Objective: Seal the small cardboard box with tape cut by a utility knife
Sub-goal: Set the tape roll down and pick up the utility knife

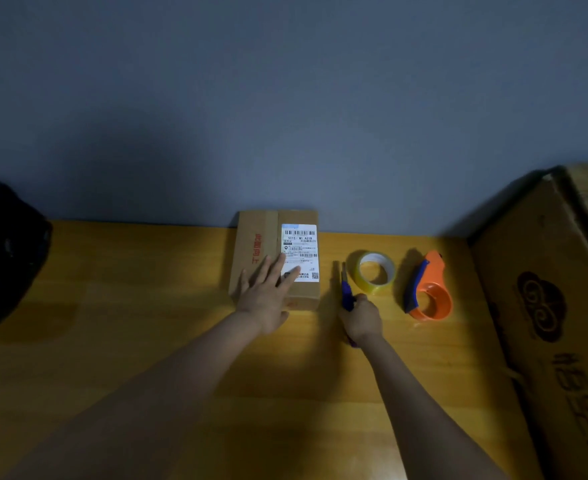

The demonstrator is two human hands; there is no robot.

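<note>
Left hand (268, 292) flat on small box (273, 258); right hand (363, 318) grips knife (346, 294).

A closed, labelled small cardboard box (274, 258) lies flat; utility knife (346, 292) and clear tape roll (375, 270) beside it.

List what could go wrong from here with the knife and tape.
1. The right hand grips the blue-handled utility knife, tip pointing away; a slip could nick the clear tape roll just beyond it.
2. The left hand lies flat on the small cardboard box, close to the knife.
</note>
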